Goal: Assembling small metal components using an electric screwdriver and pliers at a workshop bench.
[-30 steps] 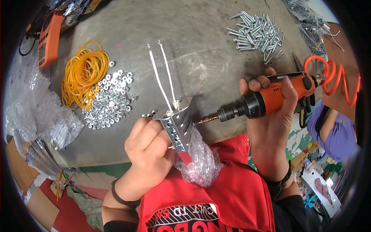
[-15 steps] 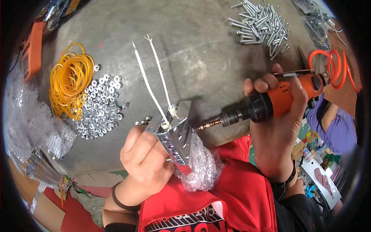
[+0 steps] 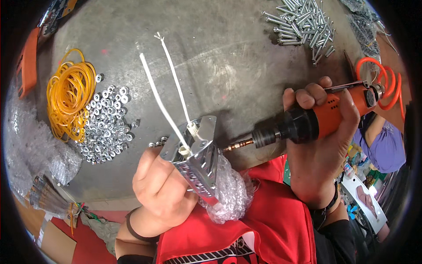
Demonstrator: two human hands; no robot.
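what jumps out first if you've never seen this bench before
First, the orange pneumatic screwdriver gripped in the right hand, its bit pointing at the shiny metal bracket that the left hand holds at centre, two white wires sticking up from it. To the left lie a coil of yellow bands and a heap of silver washers; screws pile at top right.

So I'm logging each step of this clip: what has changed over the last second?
The left hand has tipped the metal bracket up a little, its white wires swinging along. The right hand has kept the orange air screwdriver aimed at the bracket's side, bit tip close beside it. Both grips are unchanged. The washers, yellow bands and screws lie as before.
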